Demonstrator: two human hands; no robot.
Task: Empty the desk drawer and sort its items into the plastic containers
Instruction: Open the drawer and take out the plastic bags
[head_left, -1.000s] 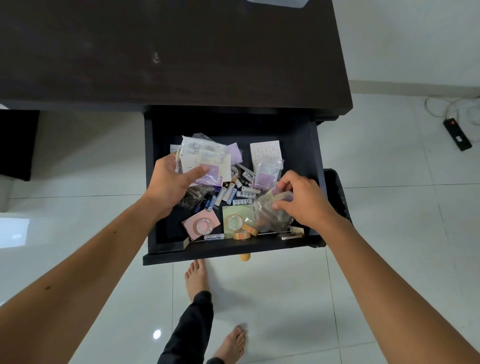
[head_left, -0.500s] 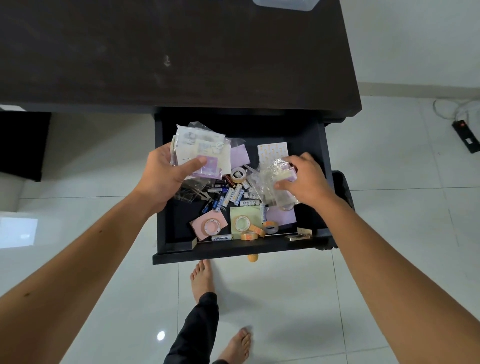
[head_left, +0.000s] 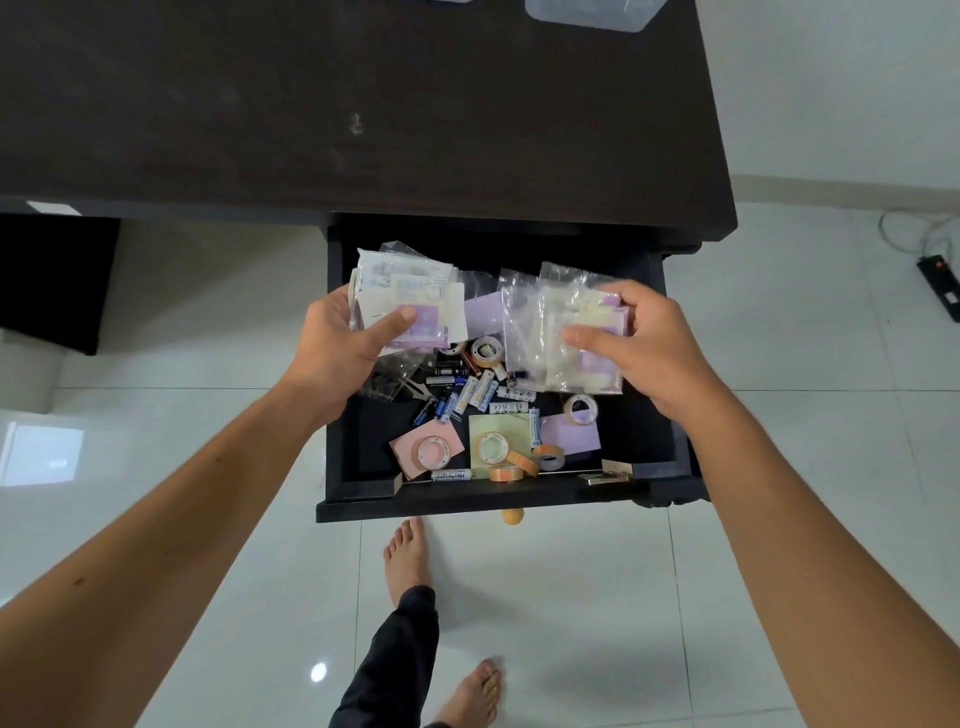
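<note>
We find the drawer (head_left: 358, 467) pulled out beneath the dark desk (head_left: 363, 104). Our left hand (head_left: 332, 353) is raised over its left rear part, thumb and fingers (head_left: 395, 325) pinching a stack of clear packets (head_left: 405, 296) holding white and lilac paper. Our right hand (head_left: 649, 348) is over the right rear part, fingers (head_left: 592, 343) closed on a second bundle of clear bags (head_left: 556, 338). On the drawer floor lie loose batteries (head_left: 478, 389) at the centre, tape rolls (head_left: 548, 457) and pink, yellow and lilac note pads (head_left: 426, 447) toward the front. One clear plastic container (head_left: 587, 15) stands at the desk's far edge, well apart from the drawer.
</note>
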